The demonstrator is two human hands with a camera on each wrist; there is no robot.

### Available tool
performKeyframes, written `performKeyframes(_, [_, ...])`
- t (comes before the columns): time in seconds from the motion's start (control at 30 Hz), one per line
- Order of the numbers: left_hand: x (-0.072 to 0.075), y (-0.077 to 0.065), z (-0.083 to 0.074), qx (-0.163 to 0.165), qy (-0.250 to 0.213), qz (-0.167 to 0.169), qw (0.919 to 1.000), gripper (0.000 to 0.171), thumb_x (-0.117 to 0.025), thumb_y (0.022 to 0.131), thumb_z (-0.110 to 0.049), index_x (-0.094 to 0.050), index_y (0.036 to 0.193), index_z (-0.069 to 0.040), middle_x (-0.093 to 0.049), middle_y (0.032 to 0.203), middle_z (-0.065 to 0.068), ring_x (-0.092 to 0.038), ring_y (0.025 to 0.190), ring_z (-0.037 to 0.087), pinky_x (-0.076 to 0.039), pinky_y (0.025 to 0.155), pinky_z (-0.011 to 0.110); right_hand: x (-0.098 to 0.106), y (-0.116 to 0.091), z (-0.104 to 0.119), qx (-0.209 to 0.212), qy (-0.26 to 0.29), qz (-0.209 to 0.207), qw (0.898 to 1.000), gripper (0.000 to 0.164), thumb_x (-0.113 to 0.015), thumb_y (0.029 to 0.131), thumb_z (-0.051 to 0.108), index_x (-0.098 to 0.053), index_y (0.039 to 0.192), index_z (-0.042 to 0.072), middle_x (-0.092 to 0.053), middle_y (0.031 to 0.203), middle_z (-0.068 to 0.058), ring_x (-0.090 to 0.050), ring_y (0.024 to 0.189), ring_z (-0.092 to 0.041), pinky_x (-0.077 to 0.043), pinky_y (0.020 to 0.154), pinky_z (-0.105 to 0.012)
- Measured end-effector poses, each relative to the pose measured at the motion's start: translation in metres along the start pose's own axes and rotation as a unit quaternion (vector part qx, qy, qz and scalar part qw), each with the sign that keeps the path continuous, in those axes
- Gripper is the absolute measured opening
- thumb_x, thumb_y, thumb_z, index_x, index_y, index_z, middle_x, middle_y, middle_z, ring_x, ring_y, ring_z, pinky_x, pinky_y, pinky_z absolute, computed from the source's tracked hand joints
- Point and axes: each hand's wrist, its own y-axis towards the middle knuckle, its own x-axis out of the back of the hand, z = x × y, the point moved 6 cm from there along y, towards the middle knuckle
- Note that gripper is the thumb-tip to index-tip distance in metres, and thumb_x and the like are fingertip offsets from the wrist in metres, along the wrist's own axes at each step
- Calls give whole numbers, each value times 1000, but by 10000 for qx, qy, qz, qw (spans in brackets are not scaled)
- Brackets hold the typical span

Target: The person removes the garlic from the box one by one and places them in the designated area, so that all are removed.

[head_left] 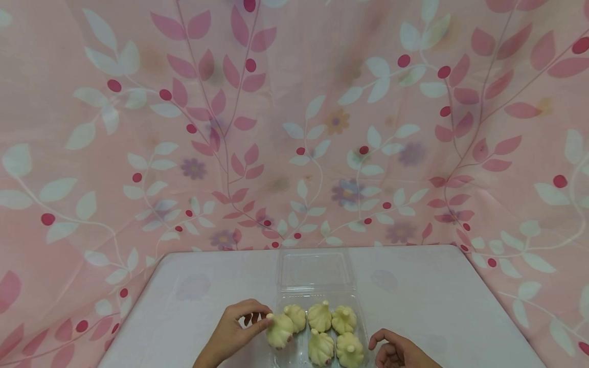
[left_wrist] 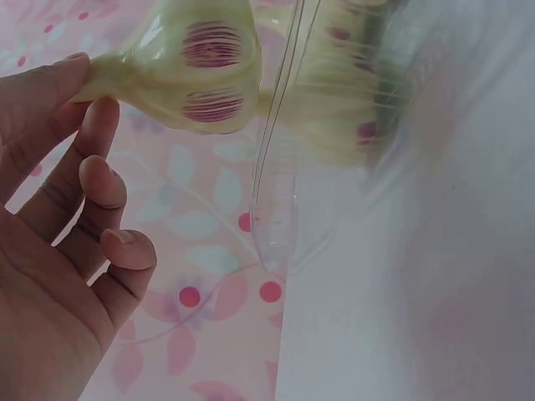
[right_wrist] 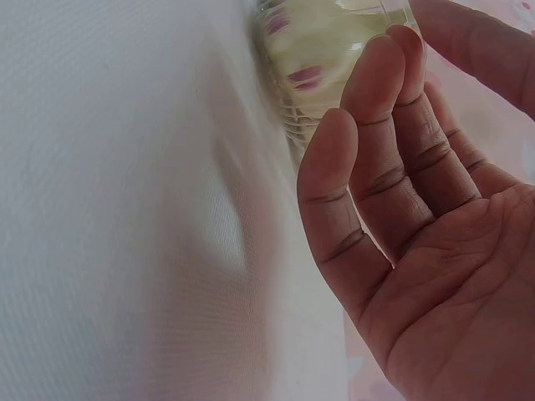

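Currently the box (head_left: 317, 292) holds five garlic bulbs (head_left: 319, 319); left hand (head_left: 235, 325) pinches another (head_left: 279, 331), right hand (head_left: 397, 349) empty, relaxed.

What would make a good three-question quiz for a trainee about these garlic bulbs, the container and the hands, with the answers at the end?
1. Multiple choice: by which part does the left hand pinch a garlic bulb?
A, the root end
B, the stem
C, the wide middle
2. True or false: the lid of the clear plastic container is open.
3. Fill in the blank: counting the pinched bulb together with the other bulbs, the head view shows ____ in all.

Key:
1. B, the stem
2. True
3. Six
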Motion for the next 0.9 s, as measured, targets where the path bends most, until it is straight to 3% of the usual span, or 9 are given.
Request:
performKeyframes(0.23, [15,0,2,163,205,-249,9993,25,-76,83,2,-72,98,-18,-65,81,-5,-53,65,9,-43,50,25,0,0,-1,-67,78,-23,9999,37,-42,102,1,-28,127,-22,-67,95,1,-61,75,-5,-50,72,-21])
performKeyframes(0.4, [26,6,-11,469,257,-403,9978,22,-75,83,6,-72,96,-10,-65,79,0,-54,65,13,-45,53,24,1,0,-1,-84,87,-21,9999,37,-42,102,1,-27,127,-22,-67,95,2,-62,75,-5,-50,72,-21])
performKeyframes(0.7, [37,4,-8,846,304,-610,9941,18,-74,83,5,-72,95,-8,-66,80,3,-55,68,14,-47,56,26,0,0,0,-156,76,-61,9998,38,-42,102,0,-27,127,-23,-67,94,2,-62,74,-5,-51,72,-21])
performKeyframes(0.9, [44,-12,29,1029,471,-908,9894,22,-76,82,4,-72,97,-12,-67,82,3,-57,71,12,-48,56,25,-1,1,1,-145,-24,-69,9999,36,-42,102,-2,-27,126,-24,-67,94,3,-62,73,-4,-51,71,-20])
